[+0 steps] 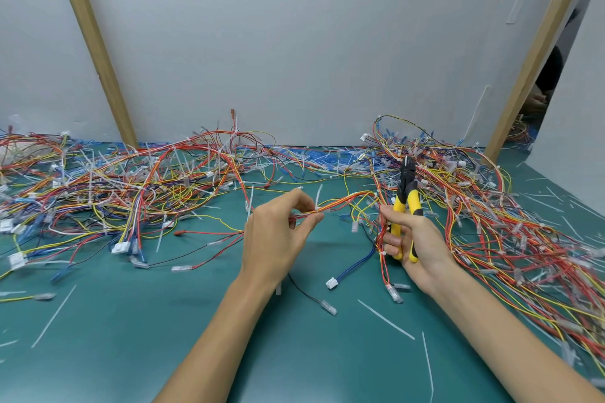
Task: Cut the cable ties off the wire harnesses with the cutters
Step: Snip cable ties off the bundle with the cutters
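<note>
Forearms [209, 337] entering bare from the lower edge, over a green mat [131, 353]. Between thumb and fingertips of the left hand [275, 239], a red-and-yellow wire bundle [340, 203], pinched right beside a white cable tie [318, 203] still fastened round it, tail standing up. Round the yellow handles of the cutters [406, 203], the right hand [415, 242], fingers curled in a firm grasp; black nose of the tool pointing up and away, apart from that tie, blades apparently together though too small to confirm. Bundle strung between the two hands, far end dropping past the right fingers. Below and between the hands, and out beyond the right hand, loose white tie strips [386, 319] on the mat: taken as offcuts, hence as evidence of cuts already made. To the left of the left hand, a large heap of harnesses [131, 186], bristling with white ties in place. To the right of the right hand, a second heap [491, 206], ties less evident, count not readable. Between the wrists, on the mat, a blue wire [353, 267] with a white plug. Judged stage: well begun but far from finished; tie at the left-hand pinch presented yet uncut, most of the left heap apparently untouched.
</note>
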Available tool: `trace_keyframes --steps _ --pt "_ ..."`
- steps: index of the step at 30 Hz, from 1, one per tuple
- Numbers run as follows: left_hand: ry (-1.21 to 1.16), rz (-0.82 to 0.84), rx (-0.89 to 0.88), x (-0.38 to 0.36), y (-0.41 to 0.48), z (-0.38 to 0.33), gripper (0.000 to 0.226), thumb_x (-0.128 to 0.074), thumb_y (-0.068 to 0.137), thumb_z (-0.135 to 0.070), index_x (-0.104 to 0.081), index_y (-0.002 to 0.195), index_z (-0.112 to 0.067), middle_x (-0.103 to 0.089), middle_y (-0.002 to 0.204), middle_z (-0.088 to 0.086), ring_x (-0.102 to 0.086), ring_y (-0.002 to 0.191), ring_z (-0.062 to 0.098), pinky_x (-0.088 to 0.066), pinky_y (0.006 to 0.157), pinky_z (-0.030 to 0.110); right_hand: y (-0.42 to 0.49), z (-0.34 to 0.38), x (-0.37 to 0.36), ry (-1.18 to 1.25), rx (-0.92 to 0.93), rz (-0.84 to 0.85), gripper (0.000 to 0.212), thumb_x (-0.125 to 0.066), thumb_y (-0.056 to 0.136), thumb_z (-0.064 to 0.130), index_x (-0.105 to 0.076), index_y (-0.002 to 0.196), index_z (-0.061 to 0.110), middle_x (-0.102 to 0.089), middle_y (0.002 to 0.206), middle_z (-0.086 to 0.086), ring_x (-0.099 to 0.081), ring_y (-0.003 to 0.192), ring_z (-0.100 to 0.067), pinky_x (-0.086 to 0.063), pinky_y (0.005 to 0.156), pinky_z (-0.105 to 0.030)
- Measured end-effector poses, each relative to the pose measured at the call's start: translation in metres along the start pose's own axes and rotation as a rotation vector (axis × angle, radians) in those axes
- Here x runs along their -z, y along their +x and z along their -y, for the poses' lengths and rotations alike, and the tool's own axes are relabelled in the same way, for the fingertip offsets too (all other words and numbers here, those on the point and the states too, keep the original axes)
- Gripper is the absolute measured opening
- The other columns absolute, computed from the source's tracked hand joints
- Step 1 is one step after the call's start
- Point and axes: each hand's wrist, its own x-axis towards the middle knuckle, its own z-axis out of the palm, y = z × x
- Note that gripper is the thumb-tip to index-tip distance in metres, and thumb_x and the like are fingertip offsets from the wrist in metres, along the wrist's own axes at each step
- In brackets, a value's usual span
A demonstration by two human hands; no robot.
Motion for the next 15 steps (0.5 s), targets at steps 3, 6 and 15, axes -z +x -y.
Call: trace_keyframes --steps 3,6,15 --pt "0.022 -0.03 -0.079 0.0017 -0.0002 -0.0033 0.02 -0.08 0.082 -0.026 -0.06 0.082 -0.027 -0.064 0.084 -0.017 -0.051 0.056 0.009 -0.051 0.061 0.037 0.0001 0.0 0.0002 -0.007 -0.006 -0.004 0.009 -0.064 0.093 0.014 -0.058 0.089 0.011 -0.051 0.073 -0.001 -0.029 0.046 -0.01 -0.027 0.038 -0.02" --pt "-0.025 -0.037 -0.113 -0.0001 0.001 -0.0035 0.018 -0.078 0.085 -0.024 -0.062 0.079 -0.02 -0.062 0.084 -0.011 -0.051 0.057 0.011 -0.05 0.057 0.039 0.0002 0.0 0.0011 -0.002 -0.008 -0.013 0.009 -0.064 0.094 0.013 -0.057 0.089 0.011 -0.05 0.074 -0.002 -0.029 0.046 -0.01 -0.026 0.038 -0.02" --pt "0.07 -0.012 -0.166 -0.0037 -0.0021 -0.0072 0.027 -0.07 0.084 -0.014 -0.046 0.076 -0.024 -0.052 0.085 -0.011 -0.048 0.059 0.009 -0.045 0.049 0.041 0.0 0.0002 0.0006 0.0 -0.006 -0.017 0.007 -0.064 0.094 0.013 -0.058 0.091 0.011 -0.052 0.071 0.0 -0.028 0.048 -0.01 -0.026 0.039 -0.019"
